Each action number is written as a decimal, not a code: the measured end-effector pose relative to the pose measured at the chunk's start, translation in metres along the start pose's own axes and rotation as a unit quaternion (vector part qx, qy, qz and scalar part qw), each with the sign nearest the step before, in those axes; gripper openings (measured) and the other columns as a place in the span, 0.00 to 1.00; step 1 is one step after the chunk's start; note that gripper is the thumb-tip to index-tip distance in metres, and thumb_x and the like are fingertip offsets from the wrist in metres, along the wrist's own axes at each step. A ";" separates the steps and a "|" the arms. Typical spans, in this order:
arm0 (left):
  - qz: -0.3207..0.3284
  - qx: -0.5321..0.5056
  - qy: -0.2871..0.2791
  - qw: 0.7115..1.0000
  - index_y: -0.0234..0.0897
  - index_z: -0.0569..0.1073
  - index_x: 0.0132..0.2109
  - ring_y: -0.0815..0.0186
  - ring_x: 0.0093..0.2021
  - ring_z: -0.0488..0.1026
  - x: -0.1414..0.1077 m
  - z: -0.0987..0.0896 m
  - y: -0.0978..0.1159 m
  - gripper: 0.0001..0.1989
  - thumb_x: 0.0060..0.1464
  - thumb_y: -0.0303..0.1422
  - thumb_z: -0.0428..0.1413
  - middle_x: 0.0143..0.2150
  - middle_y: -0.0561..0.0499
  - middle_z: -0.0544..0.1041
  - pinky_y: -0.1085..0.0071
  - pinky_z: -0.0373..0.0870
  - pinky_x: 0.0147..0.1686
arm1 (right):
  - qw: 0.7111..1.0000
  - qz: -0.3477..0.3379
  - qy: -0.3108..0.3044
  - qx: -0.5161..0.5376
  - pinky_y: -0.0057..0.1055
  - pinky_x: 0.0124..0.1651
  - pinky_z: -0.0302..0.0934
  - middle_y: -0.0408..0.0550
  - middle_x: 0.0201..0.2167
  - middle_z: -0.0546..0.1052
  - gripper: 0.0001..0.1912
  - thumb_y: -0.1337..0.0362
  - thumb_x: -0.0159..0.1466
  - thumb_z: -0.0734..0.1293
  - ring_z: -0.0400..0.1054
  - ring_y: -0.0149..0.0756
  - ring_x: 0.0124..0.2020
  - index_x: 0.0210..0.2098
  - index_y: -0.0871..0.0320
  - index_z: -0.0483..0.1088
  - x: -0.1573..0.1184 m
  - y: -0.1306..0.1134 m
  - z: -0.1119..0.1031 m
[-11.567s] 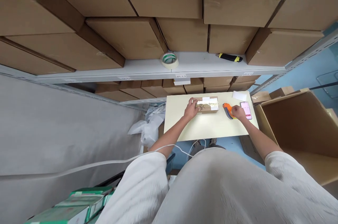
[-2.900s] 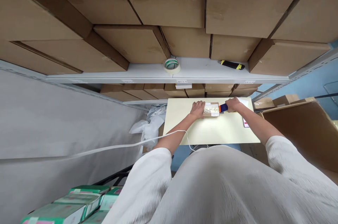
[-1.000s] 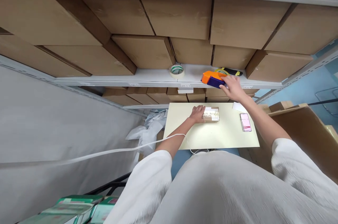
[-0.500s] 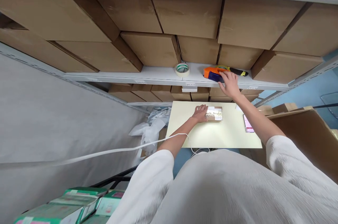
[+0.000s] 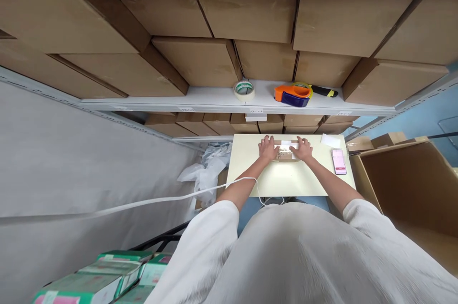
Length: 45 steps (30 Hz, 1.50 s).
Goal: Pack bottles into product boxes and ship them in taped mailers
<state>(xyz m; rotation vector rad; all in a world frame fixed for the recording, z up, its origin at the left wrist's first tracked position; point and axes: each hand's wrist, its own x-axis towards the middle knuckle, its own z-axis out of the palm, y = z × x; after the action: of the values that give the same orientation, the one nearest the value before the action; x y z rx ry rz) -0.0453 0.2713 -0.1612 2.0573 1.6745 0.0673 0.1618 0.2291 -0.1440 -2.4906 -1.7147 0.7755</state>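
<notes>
A small cardboard box (image 5: 285, 155) with shiny clear tape and a white label on top lies on the pale yellow tabletop (image 5: 304, 183). My left hand (image 5: 267, 148) grips its left end, thumb on the top face. At the opposite end my right hand (image 5: 302, 149) holds it the same way. On the shelf beyond sits an orange and dark blue tape dispenser (image 5: 291, 97), apart from both hands. Beside it lies a black and yellow utility knife (image 5: 325, 91). A roll of cream tape (image 5: 244, 90) rests further left.
Large cardboard boxes (image 5: 246, 3) fill the shelf (image 5: 211, 95). A phone (image 5: 338, 162) and a white paper slip (image 5: 330, 141) lie on the table's right. A big open carton (image 5: 411, 184) stands at right. A white cable (image 5: 161, 198) crosses my left arm; plastic bags (image 5: 207, 175) hang nearby.
My right hand has let go of the tape dispenser on the shelf and come down to the box's right end. My left hand stays at the left end.
</notes>
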 end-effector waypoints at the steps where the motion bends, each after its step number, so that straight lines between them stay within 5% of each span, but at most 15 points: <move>1: -0.015 0.004 -0.001 1.000 0.41 0.59 0.76 0.40 0.72 0.60 0.001 0.000 -0.002 0.34 0.69 0.48 0.53 0.75 0.33 0.62 0.46 0.60 0.67 | 1.000 0.005 -0.005 -0.001 0.53 0.67 0.58 0.60 0.72 0.63 0.39 0.43 0.72 0.64 0.60 0.60 0.70 0.77 0.47 0.55 0.002 0.001 0.002; 7: -0.029 -0.012 -0.049 0.998 0.42 0.60 0.75 0.46 0.66 0.69 0.005 0.003 -0.016 0.29 0.73 0.45 0.49 0.67 0.36 0.69 0.53 0.66 0.64 | 0.999 -0.016 -0.035 0.011 0.41 0.64 0.63 0.60 0.69 0.67 0.34 0.48 0.76 0.60 0.66 0.53 0.66 0.78 0.50 0.56 0.007 0.019 0.002; 12: -0.018 -0.072 -0.042 0.996 0.46 0.52 0.80 0.50 0.66 0.71 0.006 0.010 -0.029 0.37 0.68 0.34 0.52 0.68 0.40 0.70 0.54 0.69 0.65 | 0.997 -0.047 -0.049 0.025 0.32 0.60 0.65 0.60 0.67 0.70 0.32 0.55 0.77 0.58 0.72 0.47 0.61 0.78 0.55 0.58 0.010 0.028 -0.003; 20: -0.024 -0.152 -0.029 0.988 0.42 0.58 0.76 0.57 0.65 0.74 0.004 0.013 -0.038 0.30 0.71 0.29 0.48 0.68 0.40 0.71 0.62 0.72 0.65 | 0.998 -0.040 -0.051 0.025 0.31 0.62 0.65 0.60 0.68 0.71 0.32 0.60 0.77 0.56 0.73 0.45 0.61 0.78 0.58 0.57 0.009 0.029 -0.003; 28: -0.023 -0.077 -0.045 0.996 0.41 0.63 0.74 0.50 0.69 0.70 -0.003 -0.003 -0.031 0.31 0.66 0.28 0.53 0.71 0.39 0.67 0.56 0.69 0.67 | 0.989 -0.015 -0.037 0.144 0.35 0.58 0.71 0.57 0.68 0.74 0.36 0.63 0.73 0.58 0.75 0.44 0.56 0.79 0.56 0.52 -0.004 0.037 -0.002; 32: 0.081 -0.072 0.003 0.994 0.43 0.64 0.74 0.47 0.73 0.62 -0.008 -0.012 -0.008 0.32 0.65 0.27 0.52 0.74 0.41 0.65 0.49 0.63 0.70 | 0.986 0.006 0.012 0.168 0.39 0.60 0.71 0.59 0.67 0.74 0.33 0.63 0.73 0.59 0.75 0.44 0.57 0.77 0.56 0.58 -0.012 0.058 -0.003; 36: 0.162 -0.111 -0.026 0.980 0.45 0.66 0.73 0.46 0.72 0.63 -0.011 -0.010 0.031 0.30 0.66 0.28 0.52 0.72 0.43 0.68 0.46 0.63 0.70 | 0.980 0.035 0.054 0.189 0.39 0.62 0.70 0.60 0.65 0.76 0.28 0.62 0.73 0.61 0.76 0.44 0.57 0.71 0.58 0.67 -0.015 0.098 -0.007; 45: 0.270 -0.197 -0.050 0.941 0.42 0.76 0.63 0.53 0.65 0.73 -0.008 0.034 0.124 0.23 0.65 0.24 0.52 0.63 0.44 0.76 0.54 0.69 0.67 | 0.978 0.067 0.095 0.172 0.40 0.60 0.70 0.59 0.58 0.81 0.22 0.64 0.69 0.63 0.78 0.46 0.53 0.58 0.60 0.78 0.015 0.210 -0.024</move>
<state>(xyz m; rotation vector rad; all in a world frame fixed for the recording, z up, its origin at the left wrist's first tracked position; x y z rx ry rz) 0.0773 0.2364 -0.1402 2.0934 0.9004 0.4325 0.3584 0.1652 -0.1891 -2.3690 -1.2420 0.7404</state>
